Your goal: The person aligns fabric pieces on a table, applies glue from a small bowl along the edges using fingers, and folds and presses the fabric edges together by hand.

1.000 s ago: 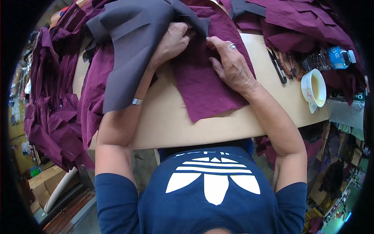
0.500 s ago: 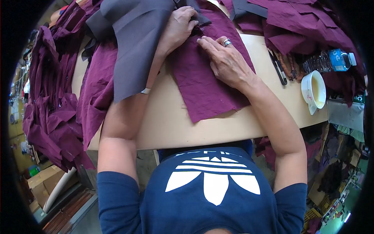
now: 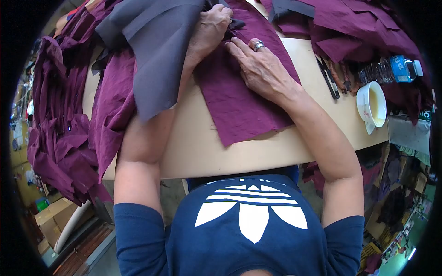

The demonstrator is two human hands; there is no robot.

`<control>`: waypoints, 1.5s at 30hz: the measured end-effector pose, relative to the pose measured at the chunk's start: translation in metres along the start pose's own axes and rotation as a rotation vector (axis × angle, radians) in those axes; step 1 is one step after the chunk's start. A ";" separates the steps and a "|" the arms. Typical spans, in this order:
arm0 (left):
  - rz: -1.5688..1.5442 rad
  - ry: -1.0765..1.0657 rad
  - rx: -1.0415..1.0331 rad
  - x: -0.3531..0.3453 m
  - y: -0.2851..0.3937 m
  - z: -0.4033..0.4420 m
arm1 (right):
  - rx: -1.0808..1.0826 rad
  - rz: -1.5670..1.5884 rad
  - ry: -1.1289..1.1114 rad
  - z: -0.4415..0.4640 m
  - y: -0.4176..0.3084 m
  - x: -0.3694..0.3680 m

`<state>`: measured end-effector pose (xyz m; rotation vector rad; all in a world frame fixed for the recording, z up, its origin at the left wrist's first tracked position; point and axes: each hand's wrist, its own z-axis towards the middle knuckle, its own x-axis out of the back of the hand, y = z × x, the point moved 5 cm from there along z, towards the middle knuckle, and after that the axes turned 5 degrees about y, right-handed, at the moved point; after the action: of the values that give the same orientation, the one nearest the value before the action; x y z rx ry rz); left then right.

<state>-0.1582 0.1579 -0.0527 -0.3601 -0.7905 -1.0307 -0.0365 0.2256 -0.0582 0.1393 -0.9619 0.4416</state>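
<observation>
A maroon fabric panel (image 3: 255,108) lies on the table under my right hand (image 3: 264,69), which wears a ring. The bent fingers of that hand pinch the cloth near a gathered dark edge. Just above and to the left, my left hand (image 3: 212,30) is closed on dark grey fabric (image 3: 159,55). This grey piece drapes over my left forearm and hangs to a point. The fingertips of my left hand are partly hidden, and the exact fold between the two hands is hard to make out.
Piles of maroon fabric sit at the left (image 3: 60,124) and back right (image 3: 359,32). On the right of the pale table (image 3: 221,158) are a black pen-like tool (image 3: 329,80), a plastic bottle (image 3: 391,70) lying on its side and a white cup (image 3: 363,108) of yellowish liquid.
Both hands have shifted slightly left and toward the far side with the fabric. The grey fabric's hanging part has swung a little, and the right fingertips are closer to the left hand.
</observation>
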 end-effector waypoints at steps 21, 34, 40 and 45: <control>-0.456 -0.063 0.159 -0.052 -0.044 -0.011 | 0.029 0.042 -0.068 -0.024 -0.011 0.025; -0.230 -0.075 0.079 -0.045 -0.036 -0.014 | 0.085 0.204 0.014 -0.072 -0.039 0.068; -0.266 -0.122 0.030 -0.042 -0.036 -0.012 | 0.044 0.316 0.131 -0.068 -0.056 0.065; -0.282 -0.061 0.029 -0.028 -0.021 -0.025 | 0.013 0.185 0.018 -0.073 -0.066 0.060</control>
<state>-0.1733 0.1497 -0.0920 -0.2607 -0.9274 -1.2745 0.0763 0.2068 -0.0455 0.0581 -0.9585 0.6188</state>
